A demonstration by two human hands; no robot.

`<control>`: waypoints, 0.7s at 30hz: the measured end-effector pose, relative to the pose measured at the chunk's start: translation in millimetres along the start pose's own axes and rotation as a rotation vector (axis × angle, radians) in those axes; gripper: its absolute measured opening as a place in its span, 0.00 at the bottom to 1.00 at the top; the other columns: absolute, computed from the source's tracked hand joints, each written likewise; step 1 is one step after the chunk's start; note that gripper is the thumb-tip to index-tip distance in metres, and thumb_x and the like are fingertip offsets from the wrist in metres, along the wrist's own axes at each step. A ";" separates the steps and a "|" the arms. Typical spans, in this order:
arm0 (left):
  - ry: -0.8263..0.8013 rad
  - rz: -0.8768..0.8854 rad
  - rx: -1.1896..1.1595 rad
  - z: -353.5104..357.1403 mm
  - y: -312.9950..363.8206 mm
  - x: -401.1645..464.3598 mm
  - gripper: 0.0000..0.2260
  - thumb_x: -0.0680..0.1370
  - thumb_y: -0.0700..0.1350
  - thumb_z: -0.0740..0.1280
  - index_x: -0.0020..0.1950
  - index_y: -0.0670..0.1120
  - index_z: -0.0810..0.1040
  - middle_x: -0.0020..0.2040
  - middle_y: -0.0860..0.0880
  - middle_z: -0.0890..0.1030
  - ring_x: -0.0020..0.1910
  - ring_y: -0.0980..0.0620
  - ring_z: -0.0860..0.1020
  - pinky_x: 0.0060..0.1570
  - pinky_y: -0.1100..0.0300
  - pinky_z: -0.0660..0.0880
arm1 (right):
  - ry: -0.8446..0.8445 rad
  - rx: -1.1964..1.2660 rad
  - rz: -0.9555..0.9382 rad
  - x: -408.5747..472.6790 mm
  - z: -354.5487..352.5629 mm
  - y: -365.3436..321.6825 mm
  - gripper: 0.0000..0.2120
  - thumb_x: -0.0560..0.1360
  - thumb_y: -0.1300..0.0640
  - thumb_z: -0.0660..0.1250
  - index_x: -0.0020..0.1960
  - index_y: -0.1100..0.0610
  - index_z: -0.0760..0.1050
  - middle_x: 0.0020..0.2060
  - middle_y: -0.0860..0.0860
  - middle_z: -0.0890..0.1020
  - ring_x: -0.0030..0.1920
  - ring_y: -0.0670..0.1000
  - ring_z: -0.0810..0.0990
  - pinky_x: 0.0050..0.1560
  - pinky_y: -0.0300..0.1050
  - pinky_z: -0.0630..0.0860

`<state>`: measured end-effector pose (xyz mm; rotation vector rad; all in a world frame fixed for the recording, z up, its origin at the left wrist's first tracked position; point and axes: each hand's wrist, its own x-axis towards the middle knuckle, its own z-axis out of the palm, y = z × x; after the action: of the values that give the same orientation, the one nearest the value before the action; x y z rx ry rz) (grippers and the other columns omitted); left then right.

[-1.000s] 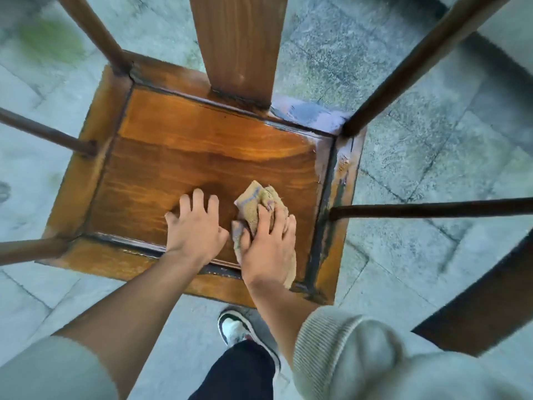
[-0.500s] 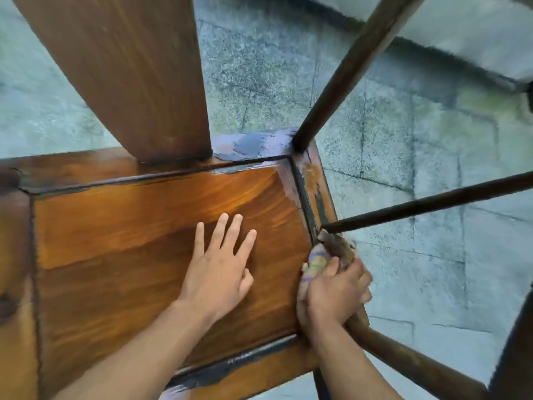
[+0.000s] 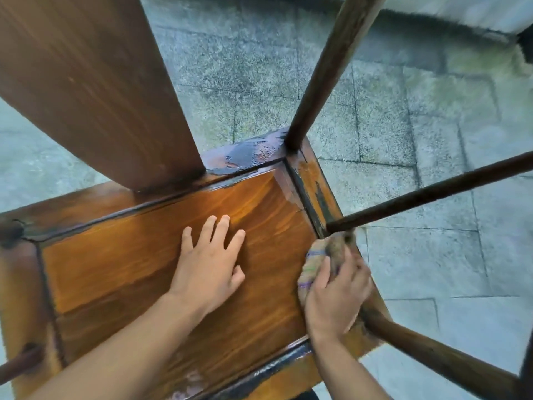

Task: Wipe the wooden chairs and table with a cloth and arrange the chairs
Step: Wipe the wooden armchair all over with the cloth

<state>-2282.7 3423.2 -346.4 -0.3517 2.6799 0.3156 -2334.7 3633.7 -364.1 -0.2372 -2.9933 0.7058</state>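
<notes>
A wooden chair fills the view from above, its glossy brown seat (image 3: 138,264) spread below me and its flat back splat (image 3: 95,90) rising at the upper left. My left hand (image 3: 209,269) lies flat on the seat with fingers spread. My right hand (image 3: 336,295) presses a bunched tan cloth (image 3: 323,255) against the seat's right rail, just below where a dark arm post (image 3: 427,194) meets the frame. The far right corner of the frame (image 3: 251,154) looks wet.
Dark round posts of the chair cross the view: one (image 3: 331,67) rises from the far right corner, another (image 3: 438,359) runs to the lower right. Grey stone paving (image 3: 403,140) surrounds the chair.
The cloth and my right hand have gone from the middle of the seat to its right rail. My left hand slid farther onto the seat, and my view shifted right and closer.
</notes>
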 end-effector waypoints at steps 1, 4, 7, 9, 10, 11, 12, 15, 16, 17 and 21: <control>-0.012 -0.004 0.004 -3.6 0.9 -0.3 0.28 0.79 0.62 0.57 0.78 0.58 0.59 0.81 0.47 0.57 0.80 0.44 0.53 0.74 0.36 0.55 | -0.044 -0.022 -0.078 -20.0 0.2 -6.5 0.19 0.81 0.51 0.65 0.69 0.56 0.76 0.67 0.57 0.76 0.67 0.62 0.71 0.63 0.56 0.72; -0.005 0.015 0.040 -16.6 2.2 5.5 0.24 0.78 0.57 0.61 0.74 0.56 0.68 0.76 0.45 0.67 0.75 0.43 0.62 0.68 0.37 0.66 | -0.208 -0.005 -0.438 -20.3 7.9 -29.9 0.21 0.76 0.59 0.73 0.68 0.55 0.77 0.67 0.56 0.77 0.66 0.62 0.73 0.65 0.61 0.76; 0.043 -0.017 0.038 -27.8 -2.4 14.5 0.23 0.77 0.53 0.63 0.72 0.53 0.72 0.73 0.44 0.71 0.73 0.42 0.66 0.68 0.40 0.68 | -0.263 0.009 -0.545 47.8 25.9 -70.0 0.20 0.79 0.58 0.69 0.70 0.55 0.76 0.68 0.56 0.75 0.68 0.60 0.70 0.70 0.57 0.72; 0.064 -0.074 0.033 -29.4 -7.9 18.3 0.22 0.78 0.53 0.62 0.73 0.53 0.71 0.74 0.44 0.69 0.74 0.43 0.64 0.72 0.42 0.65 | -0.208 0.055 -0.316 102.2 43.5 -97.7 0.18 0.82 0.56 0.65 0.72 0.56 0.74 0.68 0.58 0.73 0.68 0.61 0.69 0.70 0.53 0.67; 0.066 -0.099 0.026 -28.8 -10.4 19.5 0.23 0.79 0.53 0.61 0.74 0.53 0.69 0.75 0.45 0.67 0.75 0.43 0.62 0.73 0.42 0.63 | -0.149 0.115 -0.111 125.1 51.2 -111.4 0.18 0.84 0.55 0.63 0.73 0.56 0.73 0.69 0.59 0.73 0.68 0.62 0.68 0.69 0.52 0.63; 0.063 -0.117 0.020 -27.3 -13.1 19.5 0.23 0.79 0.53 0.60 0.75 0.54 0.68 0.76 0.45 0.66 0.76 0.44 0.61 0.74 0.43 0.61 | -0.094 0.161 0.098 143.2 59.9 -122.8 0.19 0.84 0.53 0.61 0.74 0.56 0.72 0.69 0.60 0.72 0.68 0.62 0.68 0.68 0.51 0.61; 0.054 -0.125 0.010 -26.1 -14.3 19.2 0.23 0.80 0.53 0.59 0.76 0.55 0.66 0.77 0.46 0.65 0.76 0.44 0.60 0.75 0.43 0.60 | -0.070 0.171 0.258 158.9 67.2 -131.7 0.19 0.85 0.52 0.60 0.75 0.55 0.70 0.70 0.60 0.71 0.68 0.63 0.68 0.68 0.52 0.61; 0.053 -0.126 -0.013 -23.5 -14.3 18.9 0.24 0.80 0.54 0.59 0.77 0.56 0.64 0.78 0.46 0.63 0.78 0.44 0.59 0.76 0.43 0.58 | -0.084 0.142 0.386 204.4 76.7 -148.5 0.19 0.85 0.50 0.58 0.74 0.53 0.69 0.71 0.58 0.70 0.69 0.62 0.67 0.68 0.55 0.65; 0.057 -0.115 -0.019 -24.1 -12.5 20.8 0.24 0.80 0.54 0.59 0.77 0.56 0.64 0.78 0.46 0.64 0.77 0.44 0.59 0.76 0.43 0.58 | -0.113 0.129 0.379 218.8 75.7 -149.7 0.19 0.85 0.50 0.59 0.73 0.53 0.70 0.72 0.58 0.70 0.70 0.62 0.67 0.68 0.54 0.66; 0.070 -0.104 -0.027 -25.5 -13.4 24.6 0.24 0.80 0.54 0.59 0.77 0.56 0.65 0.77 0.46 0.64 0.77 0.44 0.60 0.76 0.43 0.58 | -0.143 0.121 0.359 231.1 76.2 -151.4 0.18 0.84 0.50 0.59 0.73 0.53 0.71 0.72 0.57 0.70 0.71 0.62 0.67 0.68 0.54 0.66; 0.064 -0.109 -0.033 -27.6 -19.1 30.4 0.23 0.80 0.53 0.60 0.76 0.56 0.65 0.77 0.46 0.64 0.76 0.44 0.60 0.75 0.43 0.59 | -0.135 0.111 0.095 207.0 78.3 -146.6 0.18 0.84 0.53 0.61 0.72 0.53 0.72 0.69 0.57 0.71 0.67 0.63 0.67 0.66 0.51 0.62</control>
<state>-2314.2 3391.8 -338.1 -0.5248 2.7079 0.3213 -2566.0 3503.4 -364.2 -0.3416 -3.0736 0.9300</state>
